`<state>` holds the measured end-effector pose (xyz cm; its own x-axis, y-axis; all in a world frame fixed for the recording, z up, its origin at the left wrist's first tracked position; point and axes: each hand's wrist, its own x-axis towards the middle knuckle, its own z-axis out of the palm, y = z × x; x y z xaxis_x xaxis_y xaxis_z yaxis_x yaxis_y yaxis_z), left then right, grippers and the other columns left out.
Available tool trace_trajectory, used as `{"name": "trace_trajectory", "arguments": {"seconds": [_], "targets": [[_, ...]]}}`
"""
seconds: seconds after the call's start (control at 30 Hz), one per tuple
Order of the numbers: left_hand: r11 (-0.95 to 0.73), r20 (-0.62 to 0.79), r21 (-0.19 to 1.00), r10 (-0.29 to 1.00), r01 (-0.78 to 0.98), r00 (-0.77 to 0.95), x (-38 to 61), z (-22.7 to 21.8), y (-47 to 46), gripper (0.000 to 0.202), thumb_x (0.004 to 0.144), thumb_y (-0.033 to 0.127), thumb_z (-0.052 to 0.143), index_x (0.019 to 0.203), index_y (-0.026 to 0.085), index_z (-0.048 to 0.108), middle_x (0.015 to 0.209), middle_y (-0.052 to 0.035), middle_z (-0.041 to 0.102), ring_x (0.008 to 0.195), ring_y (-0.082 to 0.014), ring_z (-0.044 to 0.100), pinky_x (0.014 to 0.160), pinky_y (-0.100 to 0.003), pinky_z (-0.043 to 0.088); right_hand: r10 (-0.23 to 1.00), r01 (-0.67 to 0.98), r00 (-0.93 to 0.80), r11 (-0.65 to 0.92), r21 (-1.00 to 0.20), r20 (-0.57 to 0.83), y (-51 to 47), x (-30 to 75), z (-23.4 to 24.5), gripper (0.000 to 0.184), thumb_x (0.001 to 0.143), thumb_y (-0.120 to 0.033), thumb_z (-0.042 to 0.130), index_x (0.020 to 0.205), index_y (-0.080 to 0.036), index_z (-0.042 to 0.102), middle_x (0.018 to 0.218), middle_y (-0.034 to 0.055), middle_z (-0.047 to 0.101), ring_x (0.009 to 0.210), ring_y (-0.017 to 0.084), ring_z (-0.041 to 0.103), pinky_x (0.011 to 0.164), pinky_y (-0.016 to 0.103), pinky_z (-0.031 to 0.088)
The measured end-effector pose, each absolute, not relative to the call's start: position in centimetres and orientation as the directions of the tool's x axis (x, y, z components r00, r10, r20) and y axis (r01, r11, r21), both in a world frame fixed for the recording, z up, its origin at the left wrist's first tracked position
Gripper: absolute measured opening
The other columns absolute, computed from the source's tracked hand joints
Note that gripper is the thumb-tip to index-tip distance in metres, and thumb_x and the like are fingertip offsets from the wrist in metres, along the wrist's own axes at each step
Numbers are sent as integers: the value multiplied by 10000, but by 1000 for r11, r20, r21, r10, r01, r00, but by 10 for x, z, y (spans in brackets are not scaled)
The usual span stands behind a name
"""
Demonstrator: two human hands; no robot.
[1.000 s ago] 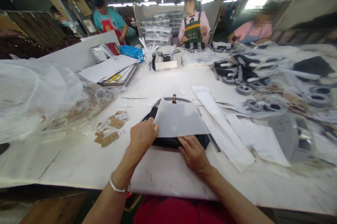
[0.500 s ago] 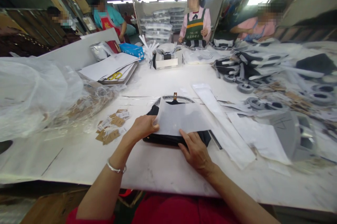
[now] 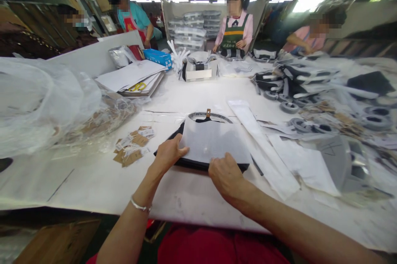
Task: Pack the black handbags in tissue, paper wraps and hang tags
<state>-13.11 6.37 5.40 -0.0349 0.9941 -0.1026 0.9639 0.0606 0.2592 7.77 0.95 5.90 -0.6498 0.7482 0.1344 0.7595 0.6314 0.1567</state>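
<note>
A black handbag [image 3: 198, 165] lies in front of me with a white sheet [image 3: 214, 142] over its upper face. Past the sheet's far edge show a handle wrapped in clear film [image 3: 194, 115] and a gold-coloured metal fitting [image 3: 209, 113]. My left hand [image 3: 170, 151] grips the bag's left side, its thumb resting on the sheet and its other fingers mostly hidden. At the near edge, right of the middle, my right hand [image 3: 228, 178] is closed with curled fingers on the bag and sheet edge. What its fingertips press is hidden.
Brown and white tags [image 3: 133, 146] lie left of the bag, beside clear plastic bags [image 3: 46, 107]. White strips [image 3: 263, 148] and grey rolls [image 3: 289, 107] lie to the right. Yellow-handled scissors [image 3: 137, 86] rest on stacked sheets. Several co-workers stand around the table's far side.
My right hand's fingers, stretched over the sheet before, are now curled at the near edge. The bag's near side looks flatter and straighter, and its left corner sticks out farther.
</note>
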Motion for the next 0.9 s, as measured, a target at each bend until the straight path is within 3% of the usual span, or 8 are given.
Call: {"name": "trace_trajectory", "arguments": {"seconds": [0.1, 0.17, 0.23, 0.37, 0.43, 0.53, 0.7, 0.9], "targets": [[101, -85, 315, 993, 944, -78, -132, 52, 60, 447, 860, 434, 553, 1253, 229, 497, 1024, -88, 711, 941, -298, 675, 756, -340, 454, 665, 666, -739, 699, 260, 108, 18, 73, 66, 180, 753, -16, 602, 778, -132, 738, 819, 147, 693, 781, 266, 607, 838, 445, 438], [122, -76, 385, 992, 915, -101, -136, 49, 57, 484, 867, 389, 543, 1319, 243, 450, 1034, -62, 711, 942, -281, 675, 752, -329, 449, 617, 627, -777, 738, 250, 127, 29, 75, 69, 113, 764, -59, 640, 782, -127, 728, 903, 154, 684, 888, 287, 600, 930, 462, 436], [133, -60, 489, 991, 862, -118, -140, 45, 54, 512, 855, 339, 546, 1345, 242, 432, 956, -35, 712, 903, -262, 676, 736, -314, 441, 578, 596, -802, 791, 136, 151, 41, 82, 67, 75, 778, -142, 695, 852, -128, 702, 981, 141, 668, 967, 285, 592, 986, 459, 443], [110, -38, 656, 993, 747, -113, -149, 35, 52, 582, 821, 293, 567, 1378, 226, 413, 777, 14, 673, 776, -216, 661, 688, -282, 427, 648, 606, -708, 762, -230, 282, 50, 101, 53, 317, 810, -249, 705, 1092, -160, 591, 1227, 143, 597, 1131, 263, 564, 964, 432, 508], [118, -46, 681, 992, 723, -118, -150, 33, 54, 609, 808, 302, 584, 1387, 226, 413, 761, 18, 662, 752, -211, 653, 675, -279, 422, 696, 628, -632, 718, -301, 341, 45, 103, 44, 425, 856, -241, 642, 1252, -161, 511, 1343, 167, 534, 1249, 274, 507, 1014, 469, 484], [165, -60, 706, 983, 689, -174, -149, 31, 58, 613, 783, 320, 625, 1364, 230, 452, 836, -7, 680, 805, -223, 659, 692, -284, 432, 725, 701, -607, 682, -211, 326, 33, 95, 29, 572, 891, -232, 586, 1416, -124, 388, 1456, 198, 456, 1351, 320, 422, 1087, 548, 404], [210, -43, 725, 964, 656, -262, -152, 21, 60, 528, 836, 341, 569, 1333, 194, 467, 750, 0, 643, 777, -216, 644, 699, -290, 432, 774, 798, -580, 602, -13, 254, 16, 74, 8, 570, 872, -91, 535, 1430, -86, 415, 1501, 198, 418, 1362, 379, 400, 1091, 622, 332], [214, -6, 721, 953, 659, -303, -165, 12, 43, 432, 904, 347, 483, 1305, 186, 470, 627, 54, 533, 666, -183, 602, 675, -279, 429, 773, 789, -603, 614, 6, 195, 26, 75, 9, 528, 883, -117, 545, 1405, -118, 464, 1470, 186, 467, 1303, 360, 478, 1041, 603, 375]]}}
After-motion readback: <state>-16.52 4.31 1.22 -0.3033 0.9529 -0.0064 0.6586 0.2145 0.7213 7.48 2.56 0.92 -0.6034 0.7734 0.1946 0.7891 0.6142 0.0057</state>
